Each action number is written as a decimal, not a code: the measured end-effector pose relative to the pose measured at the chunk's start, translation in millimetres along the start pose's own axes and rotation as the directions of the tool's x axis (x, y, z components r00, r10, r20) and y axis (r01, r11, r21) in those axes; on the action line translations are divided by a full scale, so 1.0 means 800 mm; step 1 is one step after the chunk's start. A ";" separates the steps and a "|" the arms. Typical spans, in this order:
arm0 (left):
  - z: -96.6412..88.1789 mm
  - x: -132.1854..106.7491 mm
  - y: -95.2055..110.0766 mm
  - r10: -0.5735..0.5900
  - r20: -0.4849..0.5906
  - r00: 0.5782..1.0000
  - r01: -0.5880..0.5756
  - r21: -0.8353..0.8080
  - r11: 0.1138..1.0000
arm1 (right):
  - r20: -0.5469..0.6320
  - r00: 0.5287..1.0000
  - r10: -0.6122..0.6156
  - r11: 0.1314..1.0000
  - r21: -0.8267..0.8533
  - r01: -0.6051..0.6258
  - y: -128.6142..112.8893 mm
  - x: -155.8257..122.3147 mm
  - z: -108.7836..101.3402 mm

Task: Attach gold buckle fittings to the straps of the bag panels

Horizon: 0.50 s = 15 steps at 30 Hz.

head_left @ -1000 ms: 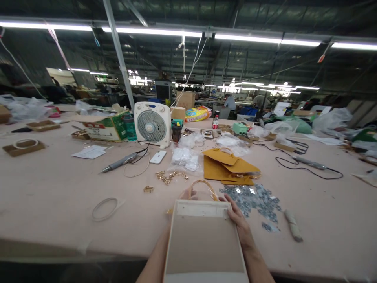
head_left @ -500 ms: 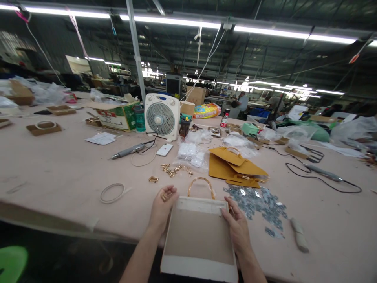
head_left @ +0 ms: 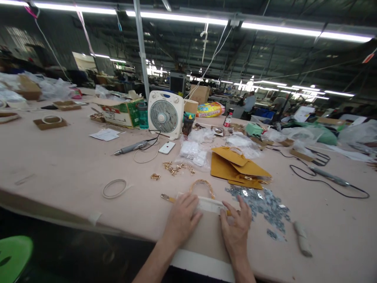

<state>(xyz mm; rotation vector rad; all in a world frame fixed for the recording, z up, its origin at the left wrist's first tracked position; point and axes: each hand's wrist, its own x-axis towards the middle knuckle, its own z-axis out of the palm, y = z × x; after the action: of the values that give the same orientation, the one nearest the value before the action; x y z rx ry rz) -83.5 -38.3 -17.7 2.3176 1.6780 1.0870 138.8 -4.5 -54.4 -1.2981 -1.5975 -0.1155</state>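
Note:
A flat cream-edged panel with a tan middle [head_left: 206, 236] lies at the near table edge, overhanging it. My left hand [head_left: 182, 217] rests flat on its upper left part, fingers spread. My right hand [head_left: 236, 226] lies flat on its upper right part, fingers stretched toward the white top strip [head_left: 209, 204]. A tan curved handle [head_left: 202, 185] sticks out past the panel's far edge. A small gold-tipped strap piece [head_left: 166, 197] lies just left of my left hand.
Yellow leather bag pieces [head_left: 235, 167], a spread of small silver parts [head_left: 259, 200], gold fittings [head_left: 176, 168], a white ring [head_left: 114, 188], a phone [head_left: 166, 147], a fan [head_left: 164, 115], corded tools and a grey roll [head_left: 302, 238] lie on the pink table. People work far behind.
The panel went from tilted up in both hands to flat on the table. Both hands moved from gripping its top corners to lying flat on it. The view shifted left.

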 end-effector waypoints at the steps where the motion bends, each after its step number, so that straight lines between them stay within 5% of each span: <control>1: 0.003 0.001 0.001 -0.014 0.003 1.000 0.014 0.023 1.000 | 0.015 0.999 -0.044 0.999 -0.016 0.044 -0.002 0.000 -0.002; 6: 0.005 0.004 -0.001 -0.031 0.017 0.999 0.030 0.053 0.998 | 0.271 0.933 -0.236 0.972 0.077 0.224 -0.007 -0.004 -0.005; 15: 0.008 0.014 -0.006 -0.039 0.027 0.999 0.042 -0.123 0.992 | 0.414 0.890 -0.189 0.980 0.134 0.146 -0.009 -0.009 -0.004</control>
<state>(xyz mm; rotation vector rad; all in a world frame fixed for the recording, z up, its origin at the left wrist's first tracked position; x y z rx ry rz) -81.7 -24.8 -19.4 2.2034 1.5935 1.1167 134.3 -14.4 -54.4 -1.1559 -2.0615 0.1524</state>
